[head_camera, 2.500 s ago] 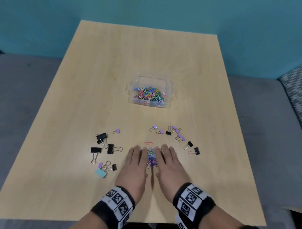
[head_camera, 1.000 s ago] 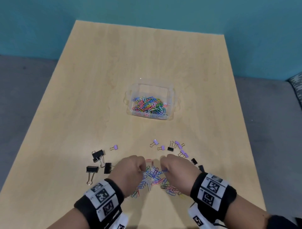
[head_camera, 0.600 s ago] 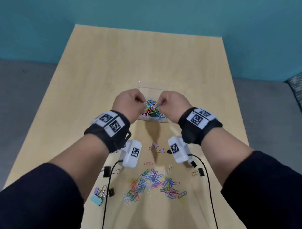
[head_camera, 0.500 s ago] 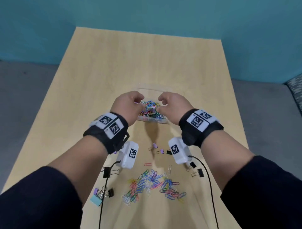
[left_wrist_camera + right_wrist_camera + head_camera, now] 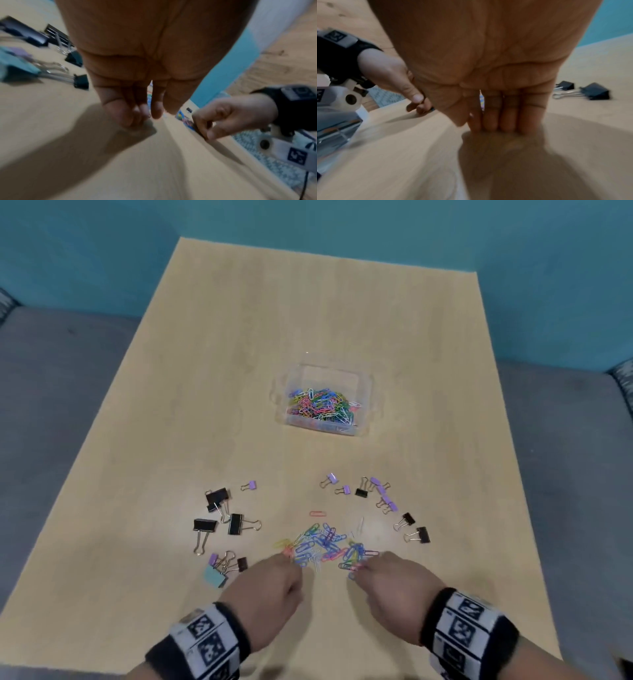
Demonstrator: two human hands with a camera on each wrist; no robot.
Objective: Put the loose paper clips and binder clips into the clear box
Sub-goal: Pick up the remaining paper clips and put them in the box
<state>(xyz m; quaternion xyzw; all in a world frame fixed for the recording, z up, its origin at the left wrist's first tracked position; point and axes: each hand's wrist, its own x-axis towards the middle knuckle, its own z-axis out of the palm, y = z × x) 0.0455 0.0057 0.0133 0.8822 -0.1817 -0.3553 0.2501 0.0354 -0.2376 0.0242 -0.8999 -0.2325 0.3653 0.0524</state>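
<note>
Holding a heap of coloured paper clips, the clear box (image 5: pixel 363 381) sits open near the middle of the table (image 5: pixel 212 378). A loose pile of paper clips (image 5: pixel 325 542) lies spread just ahead of my fingers, with one red clip (image 5: pixel 317 514) apart beyond it. My left hand (image 5: pixel 265 590) and right hand (image 5: pixel 394 583) reach down at the pile's near edge, fingers bent toward the tabletop; whether either has hold of a clip I cannot tell. Four larger black binder clips (image 5: pixel 236 523) lie to the left, a teal one (image 5: pixel 214 575) with small ones nearer me, and small purple and black ones (image 5: pixel 380 491) to the right. Light wood tabletop, teal wall (image 5: pixel 342 224), grey floor (image 5: pixel 51 392).
</note>
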